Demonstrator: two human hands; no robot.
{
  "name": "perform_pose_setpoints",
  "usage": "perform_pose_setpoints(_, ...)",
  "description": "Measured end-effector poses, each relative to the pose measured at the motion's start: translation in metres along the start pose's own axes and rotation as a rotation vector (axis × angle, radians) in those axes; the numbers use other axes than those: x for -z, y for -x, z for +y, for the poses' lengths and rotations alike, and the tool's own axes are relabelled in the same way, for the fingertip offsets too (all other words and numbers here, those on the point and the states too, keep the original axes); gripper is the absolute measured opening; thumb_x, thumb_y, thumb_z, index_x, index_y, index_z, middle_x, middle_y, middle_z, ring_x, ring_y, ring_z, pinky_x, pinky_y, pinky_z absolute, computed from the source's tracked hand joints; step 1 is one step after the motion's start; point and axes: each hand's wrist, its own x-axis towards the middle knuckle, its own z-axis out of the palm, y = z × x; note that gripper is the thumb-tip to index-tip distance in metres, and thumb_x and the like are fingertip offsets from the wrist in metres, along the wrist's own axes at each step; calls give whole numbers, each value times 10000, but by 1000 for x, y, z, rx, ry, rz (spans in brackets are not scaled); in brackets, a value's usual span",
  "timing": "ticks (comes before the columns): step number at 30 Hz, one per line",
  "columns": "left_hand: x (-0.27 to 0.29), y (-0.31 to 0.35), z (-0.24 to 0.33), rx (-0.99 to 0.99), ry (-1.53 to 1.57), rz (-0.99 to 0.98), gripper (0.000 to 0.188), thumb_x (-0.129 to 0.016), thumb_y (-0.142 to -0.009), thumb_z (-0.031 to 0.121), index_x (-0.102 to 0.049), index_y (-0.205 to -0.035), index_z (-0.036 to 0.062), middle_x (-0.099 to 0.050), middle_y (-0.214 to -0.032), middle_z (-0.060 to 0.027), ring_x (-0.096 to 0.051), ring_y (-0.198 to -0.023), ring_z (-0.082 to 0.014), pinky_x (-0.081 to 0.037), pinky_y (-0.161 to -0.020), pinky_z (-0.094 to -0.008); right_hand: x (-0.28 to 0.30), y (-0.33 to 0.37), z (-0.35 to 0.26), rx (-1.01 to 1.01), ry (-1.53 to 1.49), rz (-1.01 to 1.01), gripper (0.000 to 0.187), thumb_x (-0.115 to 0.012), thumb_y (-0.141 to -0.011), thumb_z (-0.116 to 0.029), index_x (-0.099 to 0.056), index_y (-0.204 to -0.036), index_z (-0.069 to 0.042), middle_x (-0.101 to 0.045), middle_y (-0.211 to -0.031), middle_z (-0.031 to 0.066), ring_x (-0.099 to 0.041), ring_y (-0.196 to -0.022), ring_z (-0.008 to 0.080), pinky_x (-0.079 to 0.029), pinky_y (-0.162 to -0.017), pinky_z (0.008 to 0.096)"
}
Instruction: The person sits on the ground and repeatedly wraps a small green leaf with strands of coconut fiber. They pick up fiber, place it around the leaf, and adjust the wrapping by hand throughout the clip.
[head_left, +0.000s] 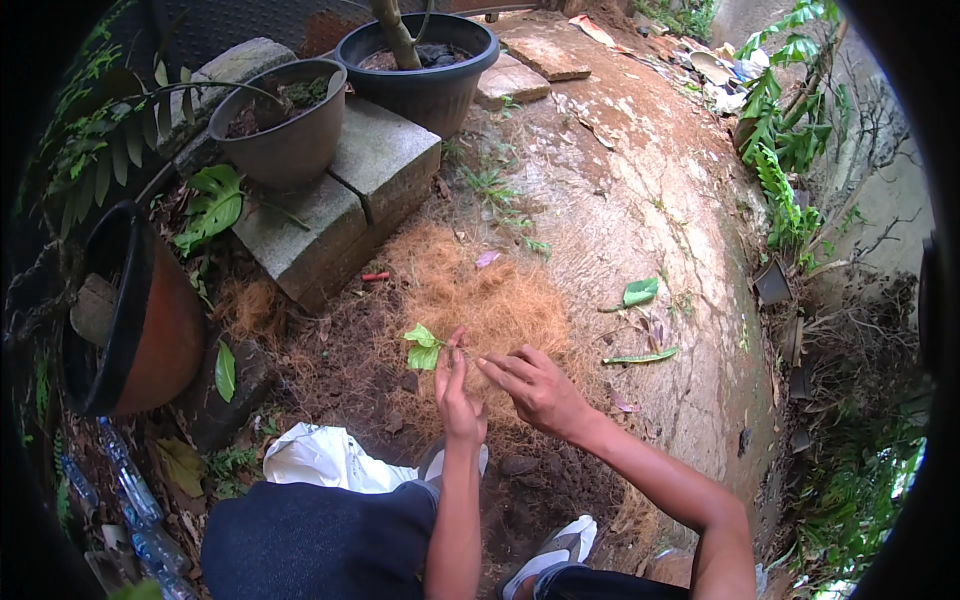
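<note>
- At the centre of my view, my left hand [460, 402] points its fingers toward twelve o'clock, gripping a small sprig of bright green leaves [424, 352] by its thin stem
- The leaves stick out toward ten o'clock from those fingers
- Just beside it at three o'clock, my right hand [538, 393] has its fingers drawn nearly together, tips toward nine; I cannot tell whether they pinch the stem
- Below the sprig and toward twelve lies a loose mat of orange-brown fibre [492, 285], with crumbly dark brown soil [362, 362] at nine
- Between ten and eleven, near the fibre, lies a short red stick-like piece [376, 276]; past it stand rectangular grey concrete blocks [388, 155] bearing a round grey-brown pot [285, 148]
- Close to twelve, farther off, a wide dark grey plastic pot [440, 98] holds a bare trunk
- Out at nine leans a black-rimmed orange-brown pot [168, 335]
- At two lies a broad green leaf piece [640, 291], and at three a narrow green strip [640, 357]
- Toward eight I have a crumpled white plastic sack [335, 460], with clear plastic bottles [130, 475] well beyond it
</note>
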Motion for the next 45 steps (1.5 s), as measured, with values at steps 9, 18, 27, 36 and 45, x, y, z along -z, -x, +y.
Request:
perform_pose_setpoints(9, 10, -6, -10, -108, -118, -28, 444, -470, -1115, 223, -472, -1477, -33, -497, -1502, -152, -454, -1400, -235, -332, -1189, -382, 3, -10, -19, -246, -246, 8, 399, -635, -852, 15, -678, -1241, 93, -697, -1192, 253, -659, -983, 361, -549, -901, 414)
perform_pose_setpoints(18, 2, -2, -8, -284, -443, -30, 448, -462, -1100, 216, -439, -1463, -46, -480, -1476, -159, -414, -1421, -266, -271, -1212, -413, 26, -32, -20, -850, -691, -150, 306, -707, -951, -105, -729, -1208, 60, -760, -1079, 258, -772, -981, 295, -613, -884, 388)
perform_pose_setpoints(27, -5, 5, -6, -300, -423, -5, 479, -462, -1106, 244, -417, -1481, -49, -470, -1490, -174, -408, -1423, -279, -276, -1207, -421, 3, -25, -21, -794, -643, -51, 378, -757, -918, -95, -676, -1242, 82, -717, -1222, 259, -714, -1148, 351, -587, -1007, 436)
perform_pose_setpoints(36, 5, 2, -5, -323, -448, -24, 516, -462, -1104, 301, -411, -1493, -34, -466, -1507, -167, -388, -1452, -288, -240, -1228, -422, 4, -30, -16, -756, -665, -209, 505, -760, -933, -164, -622, -1357, 73, -659, -1320, 292, -670, -1216, 384, -564, -1034, 456)
perform_pose_setpoints(45, 10, -1, -6, -298, -500, -72, 460, -481, -1084, 259, -521, -1414, -60, -552, -1427, -171, -443, -1410, -271, -258, -1219, -415, -8, -23, 6, -755, -750, -338, 678, -791, -925, -269, -535, -1403, 139, -591, -1382, 350, -607, -1290, 422, -491, -1114, 497)
